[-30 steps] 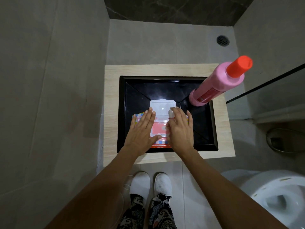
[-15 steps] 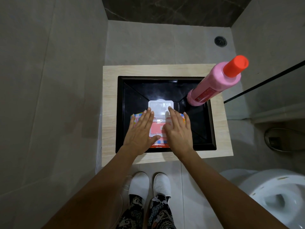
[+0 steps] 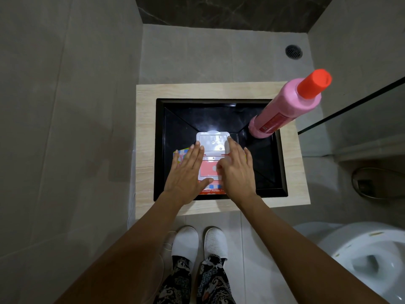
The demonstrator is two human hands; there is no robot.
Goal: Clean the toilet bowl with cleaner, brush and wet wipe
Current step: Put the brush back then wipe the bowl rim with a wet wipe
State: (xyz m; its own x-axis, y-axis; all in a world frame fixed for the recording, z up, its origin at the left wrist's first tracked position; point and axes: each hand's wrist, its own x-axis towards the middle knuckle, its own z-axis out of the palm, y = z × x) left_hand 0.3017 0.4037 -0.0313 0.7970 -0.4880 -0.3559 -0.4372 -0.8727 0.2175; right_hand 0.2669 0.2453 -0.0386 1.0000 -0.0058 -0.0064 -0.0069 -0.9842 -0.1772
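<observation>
A colourful wet wipe pack lies in the black sink, its white lid flipped open toward the back. My left hand rests flat on the pack's left half, fingers straight. My right hand lies on the right half, index fingertip on the lid and thumb at the pink opening. No wipe shows between the fingers. A pink cleaner bottle with a red cap stands in the sink's back right corner. The white toilet bowl is at the lower right. No brush is visible.
The sink sits in a beige stone counter against a grey wall on the left. A glass panel edge runs at the right, with a floor drain behind. My white shoes stand on the tiled floor below the counter.
Both hands stay on the pack. My right hand has shifted slightly, its index finger higher on the open lid and its thumb nearer the opening. The bottle has not moved.
</observation>
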